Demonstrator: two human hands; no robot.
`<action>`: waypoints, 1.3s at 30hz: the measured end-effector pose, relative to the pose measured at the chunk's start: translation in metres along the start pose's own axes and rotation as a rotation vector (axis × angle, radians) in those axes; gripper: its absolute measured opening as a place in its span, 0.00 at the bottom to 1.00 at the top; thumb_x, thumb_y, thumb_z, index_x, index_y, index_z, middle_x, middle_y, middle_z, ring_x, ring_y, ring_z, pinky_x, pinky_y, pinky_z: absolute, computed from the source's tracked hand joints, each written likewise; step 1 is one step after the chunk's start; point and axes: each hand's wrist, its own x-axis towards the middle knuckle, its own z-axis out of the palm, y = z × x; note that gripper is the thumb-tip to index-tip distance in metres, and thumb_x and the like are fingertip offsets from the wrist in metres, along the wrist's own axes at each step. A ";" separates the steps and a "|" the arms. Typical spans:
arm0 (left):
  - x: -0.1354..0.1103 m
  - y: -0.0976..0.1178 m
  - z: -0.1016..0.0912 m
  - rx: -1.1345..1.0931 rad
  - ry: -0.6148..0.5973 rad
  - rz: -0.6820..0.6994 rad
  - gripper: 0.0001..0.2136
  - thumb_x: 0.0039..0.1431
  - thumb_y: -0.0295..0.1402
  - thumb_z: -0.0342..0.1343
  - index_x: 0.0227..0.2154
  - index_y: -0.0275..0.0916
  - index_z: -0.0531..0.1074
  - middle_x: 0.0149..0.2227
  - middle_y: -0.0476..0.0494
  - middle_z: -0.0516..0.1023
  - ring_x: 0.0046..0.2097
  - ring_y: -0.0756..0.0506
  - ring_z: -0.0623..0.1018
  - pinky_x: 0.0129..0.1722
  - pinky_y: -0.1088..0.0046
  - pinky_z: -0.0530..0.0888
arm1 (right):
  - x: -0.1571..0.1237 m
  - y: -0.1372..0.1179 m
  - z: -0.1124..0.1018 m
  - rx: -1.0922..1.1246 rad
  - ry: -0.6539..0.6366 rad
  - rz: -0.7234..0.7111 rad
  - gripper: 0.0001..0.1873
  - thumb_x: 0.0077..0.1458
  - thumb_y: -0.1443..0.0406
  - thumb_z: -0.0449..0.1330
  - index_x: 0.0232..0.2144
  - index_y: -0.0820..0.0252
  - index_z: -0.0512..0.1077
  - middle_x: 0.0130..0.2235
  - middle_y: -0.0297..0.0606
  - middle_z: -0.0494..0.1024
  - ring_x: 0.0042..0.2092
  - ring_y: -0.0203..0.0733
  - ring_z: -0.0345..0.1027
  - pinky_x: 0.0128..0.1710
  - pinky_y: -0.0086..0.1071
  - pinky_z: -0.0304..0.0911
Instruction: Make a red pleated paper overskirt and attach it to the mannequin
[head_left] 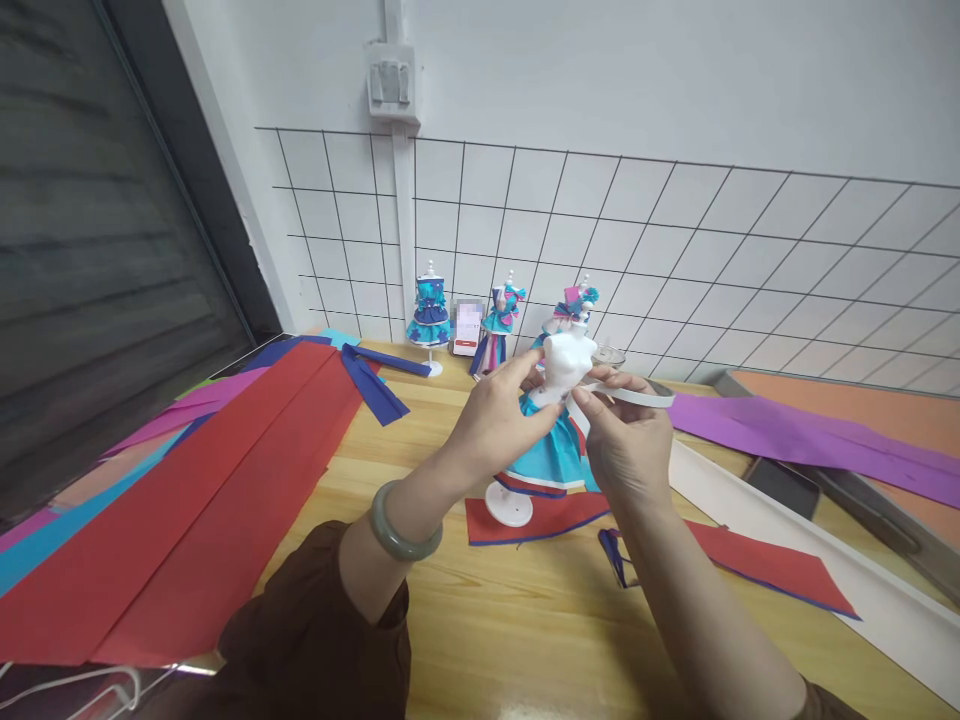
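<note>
A small white dress form (568, 362) stands on a round white base (508, 505), tilted a little. It wears a turquoise skirt (551, 450) with a red and navy lower edge. My left hand (495, 420) grips the form around its waist, thumb in front. At the other side of the waist, my right hand (630, 435) pinches a narrow white strip (641, 398), which loops out past the knuckles. Whether it is tape or ribbon I cannot tell. The right fingertips are close to the top of the skirt.
Behind stand several small dressed forms, one in blue tiers (430, 312), and a phone (466, 328). Long red sheets (247, 480) cover the left side. A navy strip (379, 390), a red piece (780, 565) and purple material (810, 435) lie around. A wire grid (514, 200) fronts the wall.
</note>
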 end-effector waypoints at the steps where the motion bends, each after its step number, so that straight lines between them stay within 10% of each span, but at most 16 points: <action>1: 0.000 0.000 0.000 0.000 0.003 0.006 0.21 0.51 0.30 0.58 0.50 0.40 0.67 0.40 0.43 0.76 0.41 0.47 0.75 0.40 0.70 0.72 | 0.000 0.000 0.000 -0.010 0.004 -0.003 0.18 0.35 0.67 0.72 0.27 0.55 0.66 0.39 0.34 0.72 0.37 0.37 0.69 0.39 0.33 0.67; 20: 0.004 -0.006 -0.004 -0.074 -0.096 0.063 0.17 0.57 0.31 0.53 0.50 0.41 0.66 0.42 0.45 0.76 0.44 0.47 0.75 0.44 0.71 0.70 | -0.005 -0.003 0.006 -0.020 0.042 -0.006 0.18 0.36 0.66 0.72 0.27 0.56 0.67 0.39 0.35 0.72 0.37 0.36 0.69 0.39 0.33 0.67; 39: 0.004 -0.009 -0.005 0.069 0.077 0.147 0.16 0.50 0.30 0.58 0.43 0.39 0.71 0.37 0.45 0.78 0.38 0.48 0.76 0.41 0.72 0.72 | -0.019 -0.012 0.011 -0.135 0.049 -0.096 0.11 0.43 0.66 0.69 0.27 0.56 0.69 0.42 0.36 0.71 0.35 0.37 0.69 0.28 0.29 0.63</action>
